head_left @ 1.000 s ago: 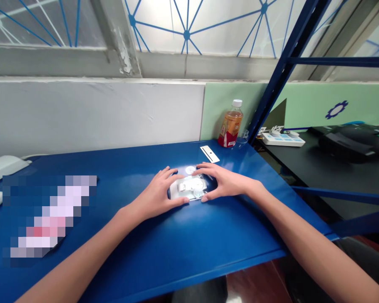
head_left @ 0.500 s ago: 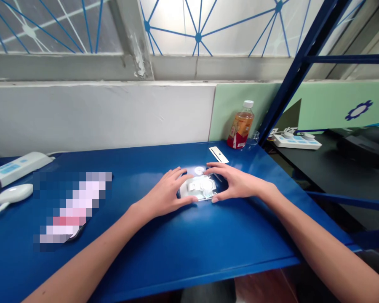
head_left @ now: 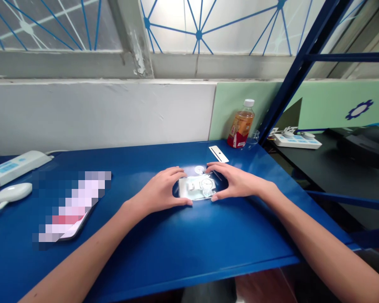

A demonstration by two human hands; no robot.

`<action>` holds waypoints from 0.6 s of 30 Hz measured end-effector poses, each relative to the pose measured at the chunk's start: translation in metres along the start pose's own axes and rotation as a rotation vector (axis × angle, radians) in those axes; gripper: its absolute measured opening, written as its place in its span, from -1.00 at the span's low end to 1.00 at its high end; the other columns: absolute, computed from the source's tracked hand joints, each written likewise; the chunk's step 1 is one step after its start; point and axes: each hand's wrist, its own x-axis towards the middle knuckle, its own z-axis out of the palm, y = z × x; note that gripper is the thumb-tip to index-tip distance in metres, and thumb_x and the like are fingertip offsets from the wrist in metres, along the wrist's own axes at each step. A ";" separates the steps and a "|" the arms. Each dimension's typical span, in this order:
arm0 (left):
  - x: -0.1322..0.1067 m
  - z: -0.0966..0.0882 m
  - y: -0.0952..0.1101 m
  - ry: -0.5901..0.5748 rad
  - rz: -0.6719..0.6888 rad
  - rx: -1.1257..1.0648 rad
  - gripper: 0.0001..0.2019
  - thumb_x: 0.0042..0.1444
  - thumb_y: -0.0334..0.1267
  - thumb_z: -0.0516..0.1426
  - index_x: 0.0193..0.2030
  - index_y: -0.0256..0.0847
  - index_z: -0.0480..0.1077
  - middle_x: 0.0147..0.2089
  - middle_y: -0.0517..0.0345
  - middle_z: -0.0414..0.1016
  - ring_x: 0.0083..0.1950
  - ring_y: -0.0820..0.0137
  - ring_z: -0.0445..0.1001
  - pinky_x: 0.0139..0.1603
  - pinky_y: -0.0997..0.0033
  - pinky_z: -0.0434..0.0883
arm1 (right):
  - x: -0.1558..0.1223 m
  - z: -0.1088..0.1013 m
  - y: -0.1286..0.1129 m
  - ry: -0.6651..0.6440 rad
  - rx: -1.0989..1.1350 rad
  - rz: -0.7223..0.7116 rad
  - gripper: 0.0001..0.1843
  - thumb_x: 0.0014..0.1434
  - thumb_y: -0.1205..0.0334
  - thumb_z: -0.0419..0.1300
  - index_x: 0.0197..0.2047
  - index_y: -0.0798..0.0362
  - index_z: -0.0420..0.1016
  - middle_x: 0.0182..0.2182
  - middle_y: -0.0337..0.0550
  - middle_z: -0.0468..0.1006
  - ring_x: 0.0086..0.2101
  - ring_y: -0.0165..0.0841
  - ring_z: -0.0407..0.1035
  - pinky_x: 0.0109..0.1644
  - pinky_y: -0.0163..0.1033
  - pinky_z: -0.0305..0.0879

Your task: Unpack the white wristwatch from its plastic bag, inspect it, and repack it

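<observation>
A clear plastic packet [head_left: 185, 188] with white and transparent parts lies flat on the blue table, its exact contents too glossy to make out. On its left side is my left hand [head_left: 159, 188], thumb and fingers spread apart at the near and far edges. My right hand [head_left: 235, 181] curves around the packet's right end, fingers apart, the thumb at the near right corner. Just beyond the packet is a small white disc [head_left: 199, 169], near my right fingertips. Close to that hand lies a thin dark stick-like piece [head_left: 217, 174].
A white card [head_left: 218, 154] lies behind my right hand, before a drink bottle [head_left: 241, 126] and a small clear cup [head_left: 255, 136]. At left are a phone [head_left: 77, 227], a white mouse-like device [head_left: 12, 193] and a power strip [head_left: 22, 166]. A blue metal frame [head_left: 287, 92] rises at right.
My left hand has shifted slightly left, its thumb drawing back off the packet, so more of the packet's left part shows. The right hand stays nearly still.
</observation>
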 end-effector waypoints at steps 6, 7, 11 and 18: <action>0.001 0.003 -0.006 0.015 0.004 -0.059 -0.28 -0.09 0.26 0.30 0.12 -0.16 0.41 0.21 -0.11 0.42 0.31 -0.01 0.29 0.27 0.01 0.27 | 0.000 -0.002 -0.001 -0.020 -0.007 0.068 -0.07 -0.11 -0.28 0.38 0.24 0.02 0.35 0.31 0.11 0.22 0.26 0.04 0.16 0.29 0.09 0.16; 0.001 0.004 -0.008 0.013 0.004 -0.069 -0.27 -0.09 0.26 0.30 0.13 -0.16 0.41 0.22 -0.11 0.42 0.31 -0.01 0.29 0.27 0.01 0.28 | 0.000 -0.002 -0.002 -0.023 -0.014 0.072 -0.06 -0.12 -0.28 0.38 0.24 0.03 0.36 0.31 0.11 0.22 0.26 0.04 0.16 0.29 0.10 0.17; 0.002 0.006 -0.012 0.011 -0.003 -0.089 -0.24 -0.12 0.30 0.29 0.13 -0.17 0.40 0.22 -0.13 0.40 0.31 -0.02 0.28 0.26 0.00 0.28 | 0.001 -0.004 -0.003 -0.026 -0.037 0.044 -0.07 -0.10 -0.29 0.37 0.25 0.05 0.39 0.32 0.08 0.22 0.25 0.04 0.18 0.27 0.09 0.21; 0.002 0.006 -0.013 0.013 -0.019 -0.086 -0.22 -0.14 0.32 0.28 0.12 -0.18 0.42 0.24 -0.15 0.39 0.32 -0.04 0.26 0.27 -0.05 0.27 | 0.001 -0.002 0.000 0.002 -0.050 0.009 -0.05 -0.09 -0.26 0.38 0.28 0.02 0.34 0.32 0.09 0.21 0.25 0.04 0.18 0.26 0.10 0.20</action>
